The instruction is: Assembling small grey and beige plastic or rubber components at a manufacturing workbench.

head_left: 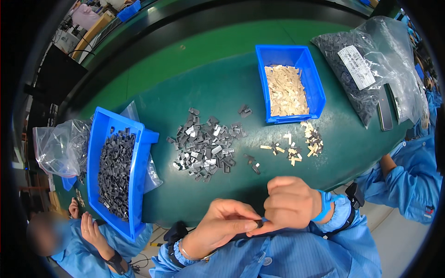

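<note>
Close to my body, just past the table's near edge, my two hands meet over a small black plastic part [259, 224]. My left hand [221, 226] pinches it between thumb and fingertips. Curled into a loose fist, my right hand [291, 204] has a finger pressed against the same part, most of which the fingers hide. Beyond my hands lies a loose pile of dark grey plastic clips [204, 146], some showing shiny faces. Right of that pile are scattered small cream strips [295, 155] mixed with black bits, and a few dark pieces [252, 163] lie nearer me.
A blue bin [94, 176] of dark parts stands at the left, by clear plastic bags [60, 146]. Another blue bin [317, 92] holds cream pieces. At the far right lie a filled plastic bag [343, 69] and a phone [384, 111]. Co-workers' arms [97, 236] are at both sides.
</note>
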The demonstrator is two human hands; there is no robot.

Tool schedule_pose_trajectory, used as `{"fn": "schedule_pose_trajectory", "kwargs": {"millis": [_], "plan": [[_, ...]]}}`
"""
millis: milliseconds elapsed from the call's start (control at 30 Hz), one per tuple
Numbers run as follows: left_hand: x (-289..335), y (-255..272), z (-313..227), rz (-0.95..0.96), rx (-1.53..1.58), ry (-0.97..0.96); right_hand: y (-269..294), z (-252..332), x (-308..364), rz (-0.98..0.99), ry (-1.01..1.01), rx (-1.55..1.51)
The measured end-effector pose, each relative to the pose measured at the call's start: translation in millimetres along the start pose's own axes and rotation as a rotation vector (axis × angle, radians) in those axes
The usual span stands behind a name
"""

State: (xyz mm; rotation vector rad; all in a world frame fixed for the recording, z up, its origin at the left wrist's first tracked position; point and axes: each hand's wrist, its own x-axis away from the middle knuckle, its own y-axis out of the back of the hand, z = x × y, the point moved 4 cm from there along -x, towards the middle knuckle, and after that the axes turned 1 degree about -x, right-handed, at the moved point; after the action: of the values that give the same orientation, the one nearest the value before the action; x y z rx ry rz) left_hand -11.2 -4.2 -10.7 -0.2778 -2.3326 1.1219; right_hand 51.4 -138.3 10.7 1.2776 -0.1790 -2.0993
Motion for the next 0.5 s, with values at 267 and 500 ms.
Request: {"fn": "schedule_pose_trajectory", "kwargs": {"millis": [267,500], "plan": [[104.8,34.2,-107.8,-0.997,-1.012,-1.457,13.2,-32.9,2.6,0.094,-0.342,0.476],[106.2,55.3,-147.3,-1.556,-2.163,-0.840,-10.1,-34.1,1.9,0.249,-0.424,0.671]]}}
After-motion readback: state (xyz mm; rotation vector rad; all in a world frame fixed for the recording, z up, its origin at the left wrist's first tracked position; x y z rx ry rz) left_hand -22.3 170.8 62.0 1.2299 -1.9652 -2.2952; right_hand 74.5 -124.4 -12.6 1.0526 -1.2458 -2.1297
